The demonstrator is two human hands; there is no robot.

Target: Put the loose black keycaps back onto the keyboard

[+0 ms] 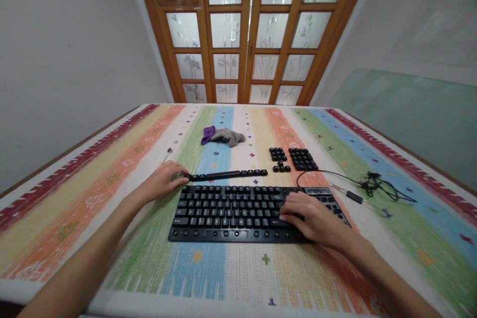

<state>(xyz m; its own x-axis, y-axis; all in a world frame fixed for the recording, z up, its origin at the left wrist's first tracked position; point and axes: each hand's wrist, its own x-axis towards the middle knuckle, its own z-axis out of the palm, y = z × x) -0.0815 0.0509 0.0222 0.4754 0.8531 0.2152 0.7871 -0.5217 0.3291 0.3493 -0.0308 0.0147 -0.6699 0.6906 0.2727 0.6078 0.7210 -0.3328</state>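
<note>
A black keyboard lies flat on the striped cloth; its bottom row shows bare sockets without keycaps. Behind it runs a row of loose keycaps, with a long space bar among them. My left hand is closed at the left end of that row, its fingertips on the end keycap. Over the right part of the keyboard, my right hand is closed, thumb and fingers curled together near the right-hand keys. What its fingertips hold, if anything, is hidden.
Loose keycaps in blocks stand behind the keyboard's right side. A black cable lies coiled at right, near a small dark stick-like tool. A grey and purple cloth lies farther back. Another thin tool is beyond my left hand.
</note>
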